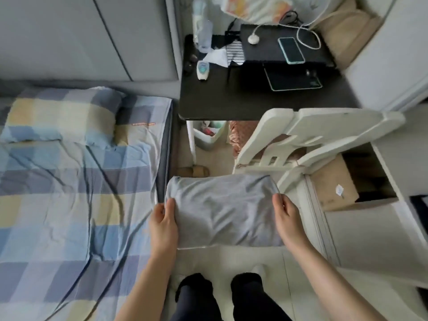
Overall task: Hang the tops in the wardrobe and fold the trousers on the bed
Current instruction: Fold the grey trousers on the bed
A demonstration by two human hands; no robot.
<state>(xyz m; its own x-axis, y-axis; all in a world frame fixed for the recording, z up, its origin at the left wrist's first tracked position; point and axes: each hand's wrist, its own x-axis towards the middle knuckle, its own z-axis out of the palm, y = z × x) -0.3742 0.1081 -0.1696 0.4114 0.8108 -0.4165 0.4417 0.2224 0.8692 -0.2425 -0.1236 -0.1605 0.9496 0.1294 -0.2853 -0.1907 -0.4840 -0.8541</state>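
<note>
Head view, looking down beside a bed. At the left, the bed (pixel 69 181) carries a creased checked sheet in blue, yellow and grey squares, with a soft pillow (pixel 60 114) in the same cloth at its head. Just past the bed's edge, the left hand (pixel 162 224) grips the left side of a folded grey garment (pixel 222 212), thumb on top and fingers curled beneath the cloth. The garment is a smooth, thin knit folded to a rough rectangle, held level in the air above the pale floor between bed and chair; whether it is a top or trousers cannot be told from its folded shape. The right hand (pixel 287 218) holds the opposite edge, thumb laid along the top, its fingers hidden under the fabric. Behind, a black matte desk (pixel 231 100) bears a phone (pixel 291 50) in a teal case. At the right, a white moulded plastic chair (pixel 308 133) stands tilted, beside a brown cardboard box (pixel 333 181).
</note>
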